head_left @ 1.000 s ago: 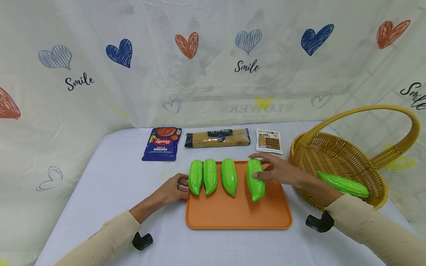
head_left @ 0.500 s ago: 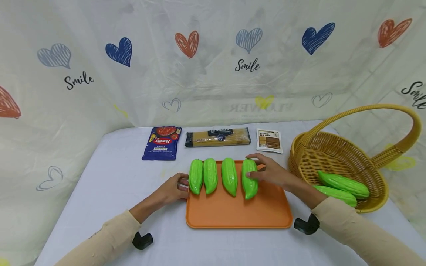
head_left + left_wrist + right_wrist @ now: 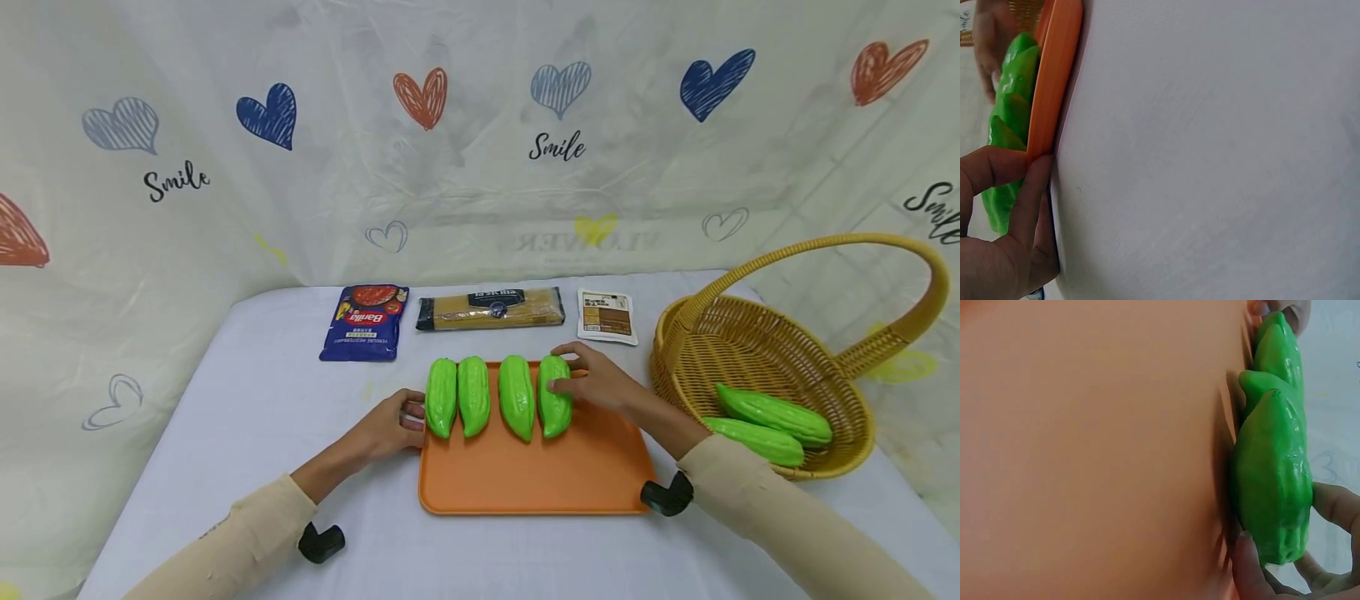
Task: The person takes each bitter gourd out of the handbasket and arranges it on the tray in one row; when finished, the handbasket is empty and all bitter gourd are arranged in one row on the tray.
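Several green bitter melons [image 3: 516, 398] stand in a row, tips toward me, along the far part of an orange tray [image 3: 536, 483]. My right hand [image 3: 602, 382] holds the rightmost bitter melon [image 3: 552, 412] between thumb and fingers, close beside its neighbour. In the right wrist view, that bitter melon [image 3: 1275, 481] sits low over the tray, the fingers around its near end. At the tray's left rim is my left hand [image 3: 388, 425]. Its thumb and finger pinch the orange rim [image 3: 1054, 81] in the left wrist view, next to the leftmost bitter melon [image 3: 1019, 81].
On the right stands a wicker basket [image 3: 738, 333] with a tall handle, two bitter melons [image 3: 776, 414] inside. Behind the tray lie a blue sauce pouch [image 3: 365, 323], a spaghetti pack [image 3: 491, 309] and a small white-and-brown packet [image 3: 607, 317]. A printed cloth hangs at the back.
My right hand has moved the rightmost bitter melon leftward along the tray, up to the others. The second bitter melon in the basket has come out from behind my arm. The left hand stays put.
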The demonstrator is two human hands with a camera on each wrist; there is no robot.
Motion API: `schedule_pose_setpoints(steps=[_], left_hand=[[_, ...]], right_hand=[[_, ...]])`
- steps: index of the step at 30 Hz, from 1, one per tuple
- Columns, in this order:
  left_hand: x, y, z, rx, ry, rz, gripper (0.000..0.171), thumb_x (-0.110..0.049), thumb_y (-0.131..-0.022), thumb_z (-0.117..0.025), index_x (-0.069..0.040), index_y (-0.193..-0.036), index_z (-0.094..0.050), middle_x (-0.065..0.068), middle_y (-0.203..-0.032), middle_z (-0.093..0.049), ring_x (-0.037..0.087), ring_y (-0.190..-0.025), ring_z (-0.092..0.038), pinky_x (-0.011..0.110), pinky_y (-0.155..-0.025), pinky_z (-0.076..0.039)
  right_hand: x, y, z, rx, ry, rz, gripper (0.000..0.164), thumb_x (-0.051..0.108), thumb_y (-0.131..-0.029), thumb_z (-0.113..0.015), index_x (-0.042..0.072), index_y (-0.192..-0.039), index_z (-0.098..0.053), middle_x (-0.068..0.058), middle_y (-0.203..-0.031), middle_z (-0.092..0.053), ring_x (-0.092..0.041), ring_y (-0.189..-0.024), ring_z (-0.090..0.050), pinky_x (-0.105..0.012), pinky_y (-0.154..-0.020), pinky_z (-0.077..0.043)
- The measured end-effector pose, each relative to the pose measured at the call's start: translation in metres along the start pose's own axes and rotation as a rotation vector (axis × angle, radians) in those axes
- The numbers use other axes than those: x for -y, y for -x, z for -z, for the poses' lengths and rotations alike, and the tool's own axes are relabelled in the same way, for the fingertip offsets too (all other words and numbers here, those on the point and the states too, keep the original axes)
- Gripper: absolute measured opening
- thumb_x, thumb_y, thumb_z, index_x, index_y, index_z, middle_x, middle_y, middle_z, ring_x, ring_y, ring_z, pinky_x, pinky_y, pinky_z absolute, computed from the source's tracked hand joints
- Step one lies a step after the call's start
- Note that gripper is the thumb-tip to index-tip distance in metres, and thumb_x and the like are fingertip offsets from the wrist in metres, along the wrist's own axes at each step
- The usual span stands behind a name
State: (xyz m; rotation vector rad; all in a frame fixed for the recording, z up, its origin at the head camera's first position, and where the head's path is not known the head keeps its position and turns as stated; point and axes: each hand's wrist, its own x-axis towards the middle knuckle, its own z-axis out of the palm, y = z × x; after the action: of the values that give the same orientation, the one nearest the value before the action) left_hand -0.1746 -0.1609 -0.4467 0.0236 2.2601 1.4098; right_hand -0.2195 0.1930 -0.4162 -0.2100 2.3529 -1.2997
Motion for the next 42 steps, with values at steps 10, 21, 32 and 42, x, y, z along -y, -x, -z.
schedule_pose_setpoints(steps=[10,21,32,42], left_hand=[[0.003,-0.003,0.000,-0.012,-0.001,-0.003,0.072,-0.001,-0.077,-0.077,0.001,-0.142,-0.046,0.014,-0.120,-0.057,0.022,-0.103,-0.062,0.033,-0.082,-0.062],[-0.001,-0.002,0.001,0.008,-0.013,0.019,0.072,-0.004,-0.080,-0.077,-0.001,-0.144,-0.044,0.014,-0.123,-0.056,0.023,-0.106,-0.062,0.033,-0.084,-0.062],[0.003,-0.002,0.001,-0.017,-0.024,0.049,0.071,-0.004,-0.081,-0.078,-0.003,-0.143,-0.045,0.014,-0.124,-0.058,0.024,-0.107,-0.063,0.034,-0.084,-0.062],[0.001,-0.003,0.001,0.003,-0.006,0.047,0.072,-0.004,-0.081,-0.077,-0.002,-0.145,-0.043,0.014,-0.125,-0.057,0.024,-0.107,-0.063,0.034,-0.084,-0.062]], right_hand=[[0.005,-0.010,-0.005,0.002,0.030,-0.013,0.071,0.036,-0.093,-0.071,0.013,-0.152,-0.040,-0.026,-0.148,-0.046,-0.043,-0.137,-0.045,-0.052,-0.101,-0.050],[0.007,-0.010,-0.007,-0.011,0.039,0.030,0.068,0.034,-0.093,-0.071,0.009,-0.150,-0.043,-0.026,-0.147,-0.048,-0.042,-0.133,-0.049,-0.051,-0.100,-0.052],[0.013,-0.008,-0.011,0.012,0.043,0.006,0.072,0.040,-0.095,-0.067,0.009,-0.152,-0.038,-0.025,-0.150,-0.045,-0.044,-0.139,-0.043,-0.055,-0.106,-0.048],[0.012,0.000,-0.002,-0.016,0.060,0.012,0.074,0.038,-0.094,-0.069,0.006,-0.152,-0.037,-0.025,-0.150,-0.045,-0.044,-0.136,-0.047,-0.053,-0.104,-0.050]])
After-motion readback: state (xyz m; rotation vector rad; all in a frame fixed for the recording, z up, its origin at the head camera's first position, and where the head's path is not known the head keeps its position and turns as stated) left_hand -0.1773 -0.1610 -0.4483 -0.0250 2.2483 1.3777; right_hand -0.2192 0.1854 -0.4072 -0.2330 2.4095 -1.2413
